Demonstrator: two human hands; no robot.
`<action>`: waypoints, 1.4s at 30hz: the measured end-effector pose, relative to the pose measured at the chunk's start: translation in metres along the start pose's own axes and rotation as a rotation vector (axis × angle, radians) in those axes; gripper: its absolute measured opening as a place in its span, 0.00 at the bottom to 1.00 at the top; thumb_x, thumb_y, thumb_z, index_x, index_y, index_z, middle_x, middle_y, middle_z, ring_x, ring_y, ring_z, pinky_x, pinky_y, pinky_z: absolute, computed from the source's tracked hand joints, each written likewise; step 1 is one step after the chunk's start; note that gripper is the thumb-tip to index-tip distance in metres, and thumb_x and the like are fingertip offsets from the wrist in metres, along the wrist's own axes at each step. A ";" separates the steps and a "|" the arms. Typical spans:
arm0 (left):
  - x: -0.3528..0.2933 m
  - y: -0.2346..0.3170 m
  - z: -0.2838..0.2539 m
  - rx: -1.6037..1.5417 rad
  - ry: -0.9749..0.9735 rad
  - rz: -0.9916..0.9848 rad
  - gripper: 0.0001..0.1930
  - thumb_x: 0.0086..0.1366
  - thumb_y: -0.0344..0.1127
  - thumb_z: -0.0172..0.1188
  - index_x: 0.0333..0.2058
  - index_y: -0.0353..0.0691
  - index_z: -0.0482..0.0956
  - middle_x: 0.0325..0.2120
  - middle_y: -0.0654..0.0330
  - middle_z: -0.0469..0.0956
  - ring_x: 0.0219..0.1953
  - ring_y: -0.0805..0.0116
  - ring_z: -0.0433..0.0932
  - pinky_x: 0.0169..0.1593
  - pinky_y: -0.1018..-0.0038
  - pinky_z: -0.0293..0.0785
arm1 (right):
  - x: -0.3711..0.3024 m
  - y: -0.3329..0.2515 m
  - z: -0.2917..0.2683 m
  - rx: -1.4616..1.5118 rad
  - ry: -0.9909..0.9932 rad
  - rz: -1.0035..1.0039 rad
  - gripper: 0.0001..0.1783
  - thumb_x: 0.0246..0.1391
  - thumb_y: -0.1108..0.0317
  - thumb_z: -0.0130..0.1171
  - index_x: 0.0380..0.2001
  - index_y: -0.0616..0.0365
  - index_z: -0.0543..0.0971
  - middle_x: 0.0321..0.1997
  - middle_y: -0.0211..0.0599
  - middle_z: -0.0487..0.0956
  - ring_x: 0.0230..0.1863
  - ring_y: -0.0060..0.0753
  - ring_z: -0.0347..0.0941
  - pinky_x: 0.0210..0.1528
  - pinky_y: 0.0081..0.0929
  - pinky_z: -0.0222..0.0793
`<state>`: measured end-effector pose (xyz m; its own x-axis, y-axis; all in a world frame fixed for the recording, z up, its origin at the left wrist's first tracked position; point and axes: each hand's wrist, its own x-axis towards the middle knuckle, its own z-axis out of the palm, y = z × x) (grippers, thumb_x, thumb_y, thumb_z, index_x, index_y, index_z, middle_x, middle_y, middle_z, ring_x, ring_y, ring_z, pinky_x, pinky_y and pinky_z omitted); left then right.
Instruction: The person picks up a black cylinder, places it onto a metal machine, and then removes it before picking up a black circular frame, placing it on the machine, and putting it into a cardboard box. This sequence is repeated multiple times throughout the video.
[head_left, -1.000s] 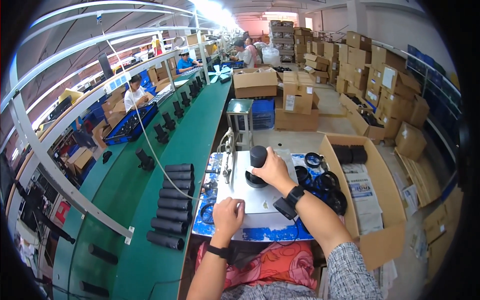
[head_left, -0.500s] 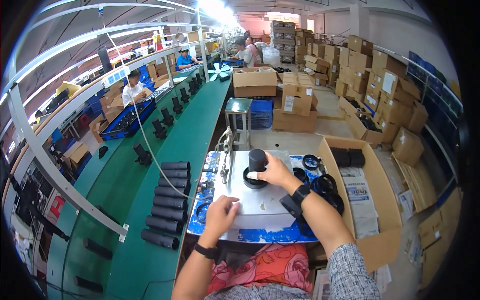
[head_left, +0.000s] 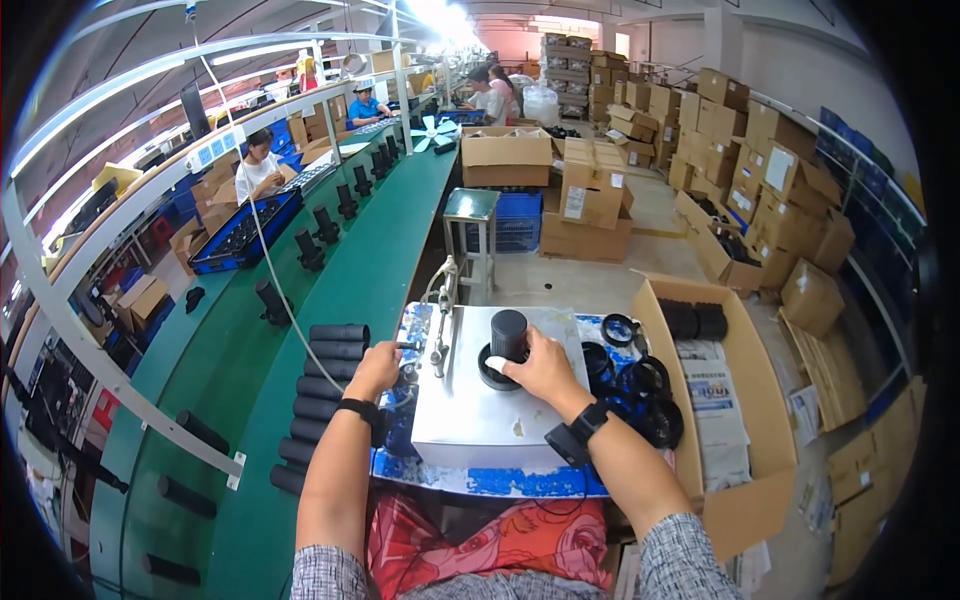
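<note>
My right hand [head_left: 543,370] is wrapped round an upright black cylinder [head_left: 509,332] with a ribbed side, its thumb across the lower front. The cylinder stands in a black ring [head_left: 494,368] on a silver metal plate fixture [head_left: 470,421]. My left hand [head_left: 376,369] is at the fixture's left side, its fingers closed on a small black lever [head_left: 407,346]; the fingertips are partly hidden. Just right of the lever rises a metal clamp-like fitting [head_left: 440,335]. Behind my left wrist, black ribbed tubes [head_left: 335,354] lie in a row on the green belt.
On the blue worn bench [head_left: 500,484], black rings [head_left: 650,378] lie right of the fixture. An open carton [head_left: 765,440] holding newspaper and black tubes stands beyond them. The green conveyor [head_left: 345,260] carries upright black parts on the left. A metal stool [head_left: 471,207] and cartons stand ahead; co-workers sit across the belt.
My left hand has moved left and forward from the fixture's front edge to the lever and closed there. My right hand keeps its hold on the cylinder. The view has shifted slightly.
</note>
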<state>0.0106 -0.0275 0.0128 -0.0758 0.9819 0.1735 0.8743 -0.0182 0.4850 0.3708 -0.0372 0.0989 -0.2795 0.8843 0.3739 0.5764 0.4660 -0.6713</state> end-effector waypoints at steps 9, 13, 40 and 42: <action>0.027 -0.005 0.008 0.180 -0.091 -0.142 0.18 0.78 0.47 0.54 0.51 0.39 0.82 0.52 0.44 0.82 0.55 0.38 0.81 0.57 0.44 0.77 | 0.003 -0.011 0.005 0.138 0.059 -0.043 0.29 0.45 0.60 0.77 0.48 0.63 0.81 0.45 0.53 0.87 0.49 0.57 0.85 0.54 0.46 0.80; 0.027 0.013 -0.005 0.120 -0.264 -0.206 0.19 0.80 0.48 0.52 0.55 0.43 0.84 0.55 0.42 0.82 0.58 0.37 0.80 0.60 0.49 0.75 | -0.002 -0.005 0.006 0.101 0.066 -0.006 0.27 0.44 0.61 0.77 0.47 0.63 0.81 0.42 0.53 0.87 0.45 0.57 0.86 0.51 0.47 0.81; -0.217 0.077 -0.175 -0.111 0.597 -0.038 0.33 0.55 0.37 0.76 0.58 0.38 0.73 0.54 0.45 0.79 0.55 0.48 0.82 0.58 0.61 0.79 | -0.100 -0.150 0.029 0.250 -0.186 -0.507 0.28 0.47 0.62 0.78 0.51 0.60 0.81 0.50 0.45 0.84 0.50 0.51 0.80 0.57 0.47 0.72; -0.185 0.022 -0.204 -0.001 0.712 -0.141 0.29 0.61 0.38 0.72 0.58 0.37 0.74 0.52 0.47 0.79 0.53 0.50 0.82 0.57 0.61 0.79 | -0.108 -0.121 -0.003 0.260 -0.241 -0.371 0.22 0.51 0.66 0.76 0.48 0.60 0.83 0.48 0.45 0.84 0.47 0.48 0.82 0.53 0.42 0.76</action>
<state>-0.0541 -0.2481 0.1660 -0.4816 0.6140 0.6253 0.8329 0.0988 0.5445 0.3333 -0.1897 0.1418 -0.6163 0.6248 0.4793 0.2034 0.7143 -0.6696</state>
